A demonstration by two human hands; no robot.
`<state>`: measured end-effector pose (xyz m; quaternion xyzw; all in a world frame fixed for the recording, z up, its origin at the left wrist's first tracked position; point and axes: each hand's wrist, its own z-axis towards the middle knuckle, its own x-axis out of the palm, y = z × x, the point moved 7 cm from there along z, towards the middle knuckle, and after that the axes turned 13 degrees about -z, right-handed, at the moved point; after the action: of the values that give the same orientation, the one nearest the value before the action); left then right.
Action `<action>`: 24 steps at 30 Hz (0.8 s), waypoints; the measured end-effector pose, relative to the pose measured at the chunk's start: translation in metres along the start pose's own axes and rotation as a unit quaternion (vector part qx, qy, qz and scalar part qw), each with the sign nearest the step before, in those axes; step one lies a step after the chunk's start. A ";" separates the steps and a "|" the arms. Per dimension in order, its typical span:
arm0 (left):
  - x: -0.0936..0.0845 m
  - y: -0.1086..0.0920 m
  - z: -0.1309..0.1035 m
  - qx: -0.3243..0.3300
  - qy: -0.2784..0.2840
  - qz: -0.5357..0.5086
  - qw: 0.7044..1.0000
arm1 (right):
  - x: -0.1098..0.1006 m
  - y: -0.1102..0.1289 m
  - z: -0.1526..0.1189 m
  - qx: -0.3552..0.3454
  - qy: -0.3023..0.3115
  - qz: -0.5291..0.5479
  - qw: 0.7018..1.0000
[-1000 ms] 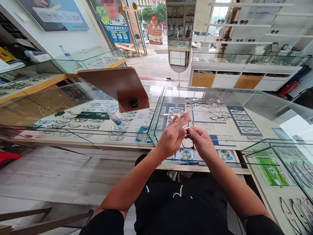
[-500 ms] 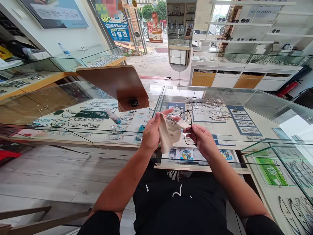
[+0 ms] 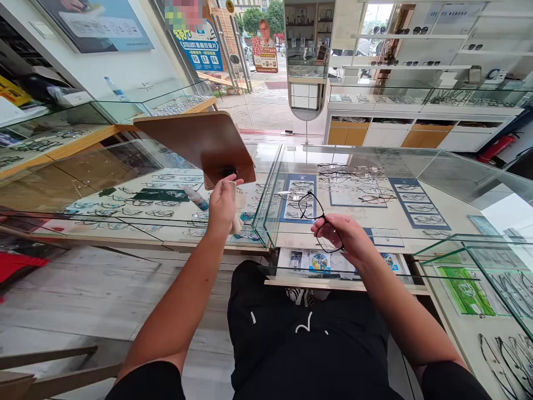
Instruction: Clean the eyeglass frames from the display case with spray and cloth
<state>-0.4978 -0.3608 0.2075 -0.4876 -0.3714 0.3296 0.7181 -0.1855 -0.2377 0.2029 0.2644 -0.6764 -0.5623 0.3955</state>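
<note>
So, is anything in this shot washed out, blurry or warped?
In the head view, the pavement outside looks washed out; same view, the brown board has a soft sheen, the blue poster is pixelated at its top, the extinguisher leans, probably from wide-angle stretch, and the glasses in the right hand look fairly sharp.

Oval mirror (image 3: 308, 61) stands by doorway (image 3: 266, 108), blue poster (image 3: 202, 51) left of it; sunglasses (image 3: 420, 30) sit on white shelf (image 3: 445, 37); red extinguisher (image 3: 497, 148) far right; green packet (image 3: 467, 290) nearer.
</note>
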 end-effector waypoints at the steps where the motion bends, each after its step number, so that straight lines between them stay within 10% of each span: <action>1: -0.003 0.009 0.005 0.005 -0.001 0.029 1.000 | 0.000 0.000 0.000 0.002 0.002 0.002 1.000; 11: 0.005 0.044 0.007 0.012 0.067 0.413 0.908 | -0.009 -0.002 -0.003 0.006 -0.011 0.015 1.000; 20: -0.018 0.039 -0.001 -0.042 0.070 0.546 0.834 | -0.010 0.000 -0.003 0.004 -0.024 -0.006 1.000; 24: -0.034 0.032 -0.006 -0.068 0.061 0.516 0.852 | -0.010 -0.003 0.000 -0.013 -0.026 -0.014 0.999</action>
<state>-0.5132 -0.3820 0.1682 -0.6760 -0.0439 0.5962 0.4309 -0.1800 -0.2306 0.1981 0.2542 -0.6756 -0.5830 0.3729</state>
